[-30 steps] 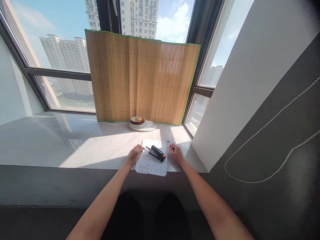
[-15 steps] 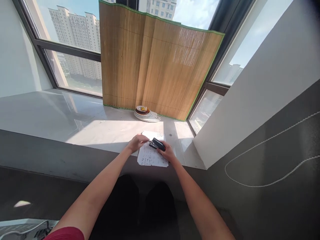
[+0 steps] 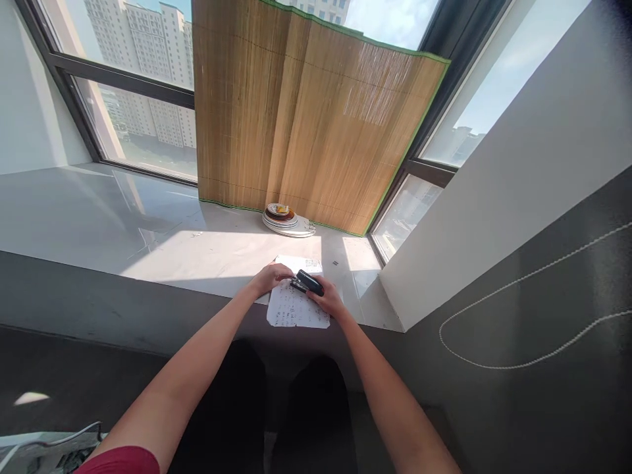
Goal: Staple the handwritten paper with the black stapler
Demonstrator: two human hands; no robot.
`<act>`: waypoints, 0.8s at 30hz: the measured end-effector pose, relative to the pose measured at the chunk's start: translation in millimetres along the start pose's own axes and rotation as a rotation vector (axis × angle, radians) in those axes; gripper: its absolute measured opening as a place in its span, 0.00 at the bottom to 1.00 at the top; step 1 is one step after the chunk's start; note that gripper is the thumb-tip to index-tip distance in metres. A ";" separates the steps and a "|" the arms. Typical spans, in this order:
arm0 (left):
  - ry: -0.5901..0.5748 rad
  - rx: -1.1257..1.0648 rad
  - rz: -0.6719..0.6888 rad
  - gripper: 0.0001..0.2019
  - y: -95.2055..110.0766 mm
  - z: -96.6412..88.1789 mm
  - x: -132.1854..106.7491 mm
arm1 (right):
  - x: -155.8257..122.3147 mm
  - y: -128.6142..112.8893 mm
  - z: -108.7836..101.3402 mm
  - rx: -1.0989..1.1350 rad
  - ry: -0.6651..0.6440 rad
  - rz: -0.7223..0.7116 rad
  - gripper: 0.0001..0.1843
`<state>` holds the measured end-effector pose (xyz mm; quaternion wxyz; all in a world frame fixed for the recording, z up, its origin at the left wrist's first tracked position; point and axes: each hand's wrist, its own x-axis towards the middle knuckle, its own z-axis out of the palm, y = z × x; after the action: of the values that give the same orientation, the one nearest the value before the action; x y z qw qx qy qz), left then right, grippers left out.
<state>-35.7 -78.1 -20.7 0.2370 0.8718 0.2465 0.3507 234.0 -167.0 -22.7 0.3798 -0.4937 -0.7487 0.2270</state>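
A black stapler [image 3: 307, 283] lies on a printed sheet of paper [image 3: 295, 309] at the front edge of the pale window ledge [image 3: 162, 243]. My right hand [image 3: 328, 299] is closed round the rear of the stapler. My left hand [image 3: 270, 276] rests at the stapler's front end with its fingers curled and touching it and the paper.
A stack of plates [image 3: 288, 222] with a small dish on top stands farther back on the ledge. A bamboo mat [image 3: 306, 118] leans against the window. A white wall [image 3: 494, 191] closes the right side. A beaded cord [image 3: 533, 329] hangs on the dark wall.
My right hand moved from beside the paper onto the stapler and took hold of it. The left hand stayed at its front end. The view tilted downward.
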 end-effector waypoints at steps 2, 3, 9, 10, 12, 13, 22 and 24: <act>-0.003 -0.033 -0.022 0.10 -1.5 0.2 0.3 | -0.3 1.0 0.2 -0.010 0.001 0.003 0.25; -0.003 -0.057 -0.034 0.10 -2.5 0.4 0.4 | -0.4 1.5 0.5 -0.009 0.004 0.002 0.25; 0.019 -0.217 -0.094 0.10 -9.0 2.4 0.9 | -0.4 0.3 0.3 0.029 0.009 -0.002 0.23; 0.031 -0.222 -0.100 0.10 -9.6 2.4 1.0 | -0.3 -0.8 -0.2 0.038 0.009 -0.008 0.23; 0.072 -0.198 -0.114 0.09 -10.2 1.5 0.9 | -0.1 -3.1 -1.1 0.056 0.007 -0.017 0.23; 0.094 -0.172 -0.129 0.09 -10.2 0.7 0.5 | -0.1 -4.1 -1.4 0.060 0.009 -0.014 0.24; 0.133 -0.267 -0.326 0.21 -4.9 -4.2 -8.2 | -0.4 0.9 -0.7 0.061 0.040 0.019 0.23; 0.022 -0.311 -0.253 0.27 -3.3 -3.9 -7.6 | 0.2 2.8 0.2 0.074 0.041 -0.002 0.24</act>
<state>-44.1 -79.2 -23.9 0.4083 0.7828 0.2997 0.3616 235.3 -165.8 -24.8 0.4131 -0.4830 -0.7325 0.2440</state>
